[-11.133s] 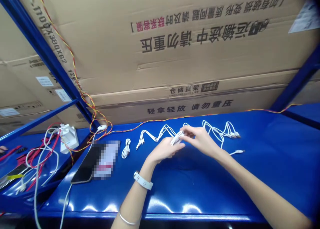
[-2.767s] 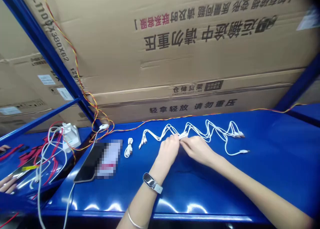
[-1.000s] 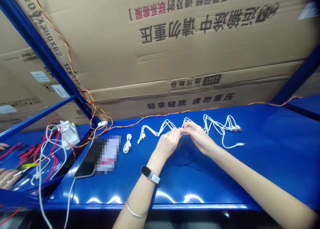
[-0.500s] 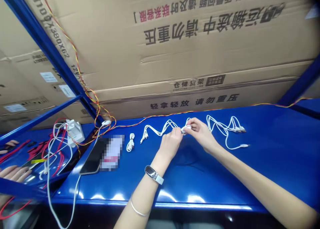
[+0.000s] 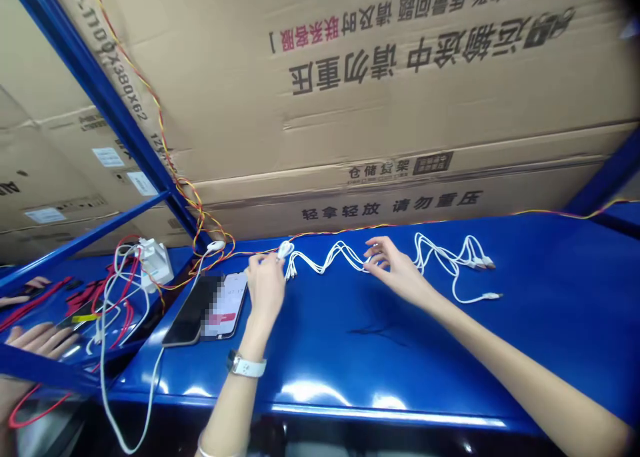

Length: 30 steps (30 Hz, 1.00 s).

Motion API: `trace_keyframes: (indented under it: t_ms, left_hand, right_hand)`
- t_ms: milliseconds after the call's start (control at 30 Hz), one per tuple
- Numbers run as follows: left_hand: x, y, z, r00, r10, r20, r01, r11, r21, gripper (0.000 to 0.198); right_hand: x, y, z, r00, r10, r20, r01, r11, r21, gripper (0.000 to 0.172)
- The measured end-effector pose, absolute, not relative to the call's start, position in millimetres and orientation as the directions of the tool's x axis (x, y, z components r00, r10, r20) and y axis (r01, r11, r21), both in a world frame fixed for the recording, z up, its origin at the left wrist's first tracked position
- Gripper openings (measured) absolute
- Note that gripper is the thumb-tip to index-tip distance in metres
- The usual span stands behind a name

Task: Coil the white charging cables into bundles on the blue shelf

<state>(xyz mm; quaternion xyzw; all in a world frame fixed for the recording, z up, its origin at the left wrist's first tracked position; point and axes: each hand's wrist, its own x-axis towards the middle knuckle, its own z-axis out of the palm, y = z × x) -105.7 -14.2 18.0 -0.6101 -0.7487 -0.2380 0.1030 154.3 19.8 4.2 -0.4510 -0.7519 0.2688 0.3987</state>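
Note:
On the blue shelf (image 5: 380, 350) lies a long white multi-head charging cable (image 5: 330, 260), running in waves from left to right. A second white cable (image 5: 453, 264) with several plug ends lies further right. My right hand (image 5: 397, 274) rests at the middle of the long cable, its fingertips pinching it near the junction. My left hand (image 5: 265, 284) is out to the left, near the cable's left plug ends, fingers closed on a small coiled white cable (image 5: 285, 249) held just above the shelf.
A dark phone (image 5: 193, 310) and a second phone (image 5: 227, 297) lie left of my left hand. A white charger block (image 5: 156, 262) sits among red and white wires. Another person's hand (image 5: 43, 337) is at far left. Cardboard boxes (image 5: 400, 110) stand behind.
My left hand let go of the long cable, moved left and picked up the small coiled cable that lay beside the phones. My right hand stayed on the long cable.

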Motion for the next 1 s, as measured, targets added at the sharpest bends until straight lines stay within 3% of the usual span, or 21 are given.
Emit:
trace_keyframes:
  t_ms: [167,267,367,567,633,733,833,1000]
  left_hand:
    - [-123,-1,0,-0.262,0.908,0.328,0.963,0.226,0.144,0.031]
    - [-121,7,-9,-0.284,0.892,0.352,0.956,0.291,0.032,0.033]
    - [-127,10,-14,-0.287,0.877,0.384,0.933,0.346,-0.093,0.031]
    - [-133,8,-12,-0.251,0.863,0.438,0.932,0.338,-0.131,0.038]
    - [-127,10,-9,-0.203,0.870,0.449,0.959,0.269,-0.087,0.035]
    - [-117,18,-5,-0.169,0.925,0.340,0.985,0.145,0.095,0.026]
    - [-114,30,-6,-0.221,0.948,0.230,0.956,0.164,0.243,0.019]
    - [-122,38,-15,-0.286,0.942,0.174,0.894,0.197,0.403,0.016]
  right_hand:
    - [160,27,-8,-0.358,0.821,0.444,0.721,0.546,-0.427,0.031]
    - [161,26,-10,-0.418,0.802,0.426,0.814,0.539,-0.216,0.027]
    - [161,26,-12,-0.455,0.814,0.361,0.852,0.515,-0.088,0.018]
    - [164,32,-17,-0.506,0.776,0.376,0.850,0.523,0.064,0.016]
    - [165,34,-19,-0.518,0.759,0.393,0.838,0.543,0.057,0.015]
    - [164,34,-22,-0.532,0.744,0.404,0.823,0.566,0.043,0.012]
    - [163,34,-24,-0.544,0.734,0.407,0.812,0.582,0.035,0.010]
    - [163,34,-24,-0.533,0.744,0.404,0.815,0.580,0.007,0.005]
